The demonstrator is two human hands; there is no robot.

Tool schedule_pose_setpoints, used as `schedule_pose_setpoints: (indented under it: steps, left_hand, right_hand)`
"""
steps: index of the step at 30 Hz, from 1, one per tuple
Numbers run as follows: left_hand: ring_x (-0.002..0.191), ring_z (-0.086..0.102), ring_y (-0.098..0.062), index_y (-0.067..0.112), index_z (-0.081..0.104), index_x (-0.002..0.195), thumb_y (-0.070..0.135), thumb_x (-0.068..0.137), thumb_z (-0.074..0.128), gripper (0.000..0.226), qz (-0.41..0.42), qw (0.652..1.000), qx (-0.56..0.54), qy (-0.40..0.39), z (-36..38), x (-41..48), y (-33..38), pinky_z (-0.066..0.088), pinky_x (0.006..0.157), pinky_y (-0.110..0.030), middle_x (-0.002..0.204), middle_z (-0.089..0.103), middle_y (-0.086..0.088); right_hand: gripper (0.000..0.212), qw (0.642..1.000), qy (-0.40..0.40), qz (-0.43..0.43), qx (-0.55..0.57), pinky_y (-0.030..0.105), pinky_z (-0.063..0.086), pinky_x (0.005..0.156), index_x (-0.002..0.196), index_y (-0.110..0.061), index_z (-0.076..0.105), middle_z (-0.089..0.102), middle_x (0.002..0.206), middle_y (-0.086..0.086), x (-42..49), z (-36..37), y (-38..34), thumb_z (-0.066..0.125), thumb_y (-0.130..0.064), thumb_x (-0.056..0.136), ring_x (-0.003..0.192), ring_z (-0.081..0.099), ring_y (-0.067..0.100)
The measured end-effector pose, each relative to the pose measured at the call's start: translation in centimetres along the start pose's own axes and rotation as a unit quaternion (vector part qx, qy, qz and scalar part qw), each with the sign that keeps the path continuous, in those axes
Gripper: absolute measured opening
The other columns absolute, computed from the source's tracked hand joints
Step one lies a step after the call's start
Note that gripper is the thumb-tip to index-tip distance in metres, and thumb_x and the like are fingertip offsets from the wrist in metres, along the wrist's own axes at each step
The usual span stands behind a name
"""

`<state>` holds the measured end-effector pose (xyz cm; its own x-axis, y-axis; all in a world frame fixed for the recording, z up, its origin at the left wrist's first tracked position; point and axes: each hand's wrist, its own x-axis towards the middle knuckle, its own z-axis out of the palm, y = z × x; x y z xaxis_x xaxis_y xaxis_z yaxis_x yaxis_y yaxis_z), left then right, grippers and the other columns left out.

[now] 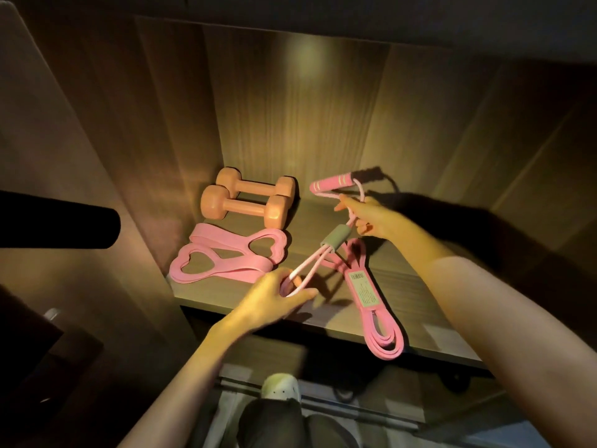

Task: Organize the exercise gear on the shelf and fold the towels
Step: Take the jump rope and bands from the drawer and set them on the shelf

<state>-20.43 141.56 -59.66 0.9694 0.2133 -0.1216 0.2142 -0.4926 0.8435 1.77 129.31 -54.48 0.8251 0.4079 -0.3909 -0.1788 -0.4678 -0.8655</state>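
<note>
Left hand: the left hand (274, 297), at lower centre of the frame, is curling its fingers round the lower loop of a pink figure-eight rubber pull tube with a grey foam sleeve at its waist (334, 242).
Right hand: the right hand (371, 218), right of centre, is grasping the upper loop of the same tube, just below its pink ribbed foam handle (332, 184).
Pull tube: it is stretching slantwise between the two hands, over the wooden shelf board (210, 294).
Flat band: a folded pink flat rubber band with a paper label (384, 341) is lying under the tube, reaching past the front edge of the shelf.
Heart loops: a stack of pink rubber loops with heart-shaped openings (226, 258) is lying left of the hands.
Dumbbells: two orange dumbbells (245, 205) are sitting side by side behind the loops.
</note>
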Motion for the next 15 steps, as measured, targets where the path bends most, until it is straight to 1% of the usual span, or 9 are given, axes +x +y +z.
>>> schedule_pose_setpoints:
  steps: [1, 3, 5, 6, 8, 9, 11, 13, 15]
  left_hand:
    - [0.063, 0.058, -0.014, 0.013, 0.056, 0.095, 0.052, 0.078, 0.069, 0.044, -0.002, 0.998, 0.064, 0.025, 0.3, 0.3, -0.5, 0.054, 0.063, -0.039, 0.074, 0.062, -0.001]
    - [0.072, 0.063, -0.021, 0.018, 0.052, 0.094, 0.06, 0.082, 0.058, 0.045, -0.007, 0.979, 0.184, 0.083, 1.2, 0.5, -0.4, 0.055, 0.066, -0.04, 0.079, 0.064, 0.001]
    - [0.081, 0.065, -0.026, 0.02, 0.049, 0.101, 0.059, 0.089, 0.047, 0.041, -0.01, 0.964, 0.225, 0.144, 2.4, 0.7, 0.1, 0.053, 0.077, -0.038, 0.086, 0.066, 0.0]
    - [0.086, 0.064, -0.027, 0.018, 0.047, 0.106, 0.056, 0.092, 0.044, 0.04, -0.021, 0.957, 0.245, 0.153, 2.9, 0.8, 0.6, 0.048, 0.083, -0.037, 0.091, 0.067, -0.002]
    - [0.101, 0.061, -0.029, 0.013, 0.043, 0.117, 0.051, 0.094, 0.045, 0.045, -0.049, 0.952, 0.275, 0.125, 3.6, 1.2, 1.1, 0.04, 0.09, -0.038, 0.106, 0.066, -0.008]
    - [0.11, 0.056, -0.03, 0.011, 0.04, 0.123, 0.051, 0.092, 0.049, 0.051, -0.07, 0.957, 0.264, 0.093, 3.8, 1.6, 1.0, 0.038, 0.094, -0.039, 0.117, 0.061, -0.011]
    - [0.125, 0.044, -0.033, 0.009, 0.03, 0.138, 0.051, 0.086, 0.06, 0.074, -0.11, 0.97, 0.216, 0.014, 3.8, 2.3, 0.5, 0.035, 0.102, -0.041, 0.135, 0.047, -0.015]
    - [0.133, 0.033, -0.034, 0.012, 0.015, 0.148, 0.048, 0.081, 0.068, 0.093, -0.11, 0.975, 0.189, -0.027, 3.6, 2.6, 0.3, 0.033, 0.107, -0.043, 0.143, 0.034, -0.015]
    - [0.133, 0.032, -0.031, 0.016, 0.009, 0.15, 0.048, 0.078, 0.07, 0.099, -0.092, 0.975, 0.203, -0.024, 3.5, 2.8, 0.0, 0.035, 0.106, -0.044, 0.144, 0.033, -0.013]
  right_hand:
    - [0.026, 1.0, -0.004, -0.006, 0.021, 0.015, 0.025, 0.038, 0.097, -0.015, 0.07, 0.039, 0.062, 0.0, 0.3, 0.2, 0.0, 0.052, -0.035, 0.097, 0.046, 0.026, 0.007]
    - [0.025, 0.994, -0.003, -0.016, 0.106, 0.013, 0.035, 0.041, 0.107, -0.007, 0.068, 0.044, 0.065, 0.0, 1.2, 0.9, -0.2, 0.059, -0.026, 0.094, 0.051, 0.034, 0.006]
    - [0.028, 0.985, 0.004, -0.016, 0.172, 0.015, 0.047, 0.046, 0.113, -0.001, 0.064, 0.053, 0.072, 0.002, 2.1, 1.9, -0.2, 0.066, -0.016, 0.089, 0.06, 0.049, 0.008]
    - [0.027, 0.983, 0.007, -0.013, 0.186, 0.018, 0.052, 0.049, 0.112, -0.001, 0.063, 0.057, 0.076, 0.004, 2.4, 2.4, -0.2, 0.067, -0.012, 0.088, 0.065, 0.055, 0.01]
    - [0.021, 0.981, 0.012, -0.006, 0.195, 0.023, 0.057, 0.053, 0.107, 0.001, 0.063, 0.06, 0.078, 0.008, 3.1, 3.5, -0.1, 0.066, -0.003, 0.087, 0.069, 0.06, 0.013]
    - [0.018, 0.98, 0.019, 0.001, 0.199, 0.025, 0.058, 0.056, 0.105, 0.002, 0.064, 0.061, 0.08, 0.009, 3.3, 4.0, 0.0, 0.065, -0.001, 0.087, 0.072, 0.062, 0.016]
    - [0.021, 0.978, 0.027, 0.012, 0.205, 0.031, 0.058, 0.068, 0.109, 0.004, 0.062, 0.063, 0.09, 0.012, 3.8, 4.8, 0.0, 0.063, 0.001, 0.088, 0.088, 0.065, 0.023]
    - [0.026, 0.974, 0.05, 0.02, 0.219, 0.033, 0.054, 0.076, 0.115, 0.007, 0.06, 0.064, 0.1, 0.017, 4.5, 5.3, 0.1, 0.061, 0.003, 0.089, 0.099, 0.064, 0.028]
    - [0.023, 0.968, 0.086, 0.029, 0.236, 0.033, 0.055, 0.077, 0.112, 0.008, 0.061, 0.066, 0.109, 0.022, 5.2, 5.4, 0.5, 0.06, 0.004, 0.089, 0.097, 0.066, 0.029]
